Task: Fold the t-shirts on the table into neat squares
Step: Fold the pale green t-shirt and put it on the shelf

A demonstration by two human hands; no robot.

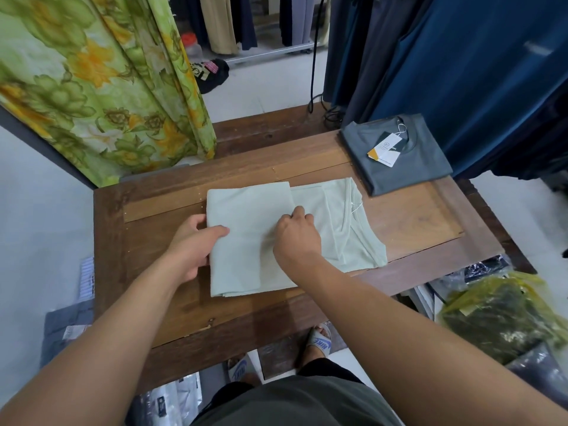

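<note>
Your table is wood: a dark, matt frame round paler boards, scuffed and worn dull. The green shirt before you is soft, matt knit cloth, ribbed at the neck. The grey shirt is smooth, matt cloth too, and its tag is smooth paper. The curtain is thin printed cloth with a faint sheen. The bags beside the table are glossy, crinkled plastic. The rail far back looks like bright metal. The floor is smooth and pale.
</note>
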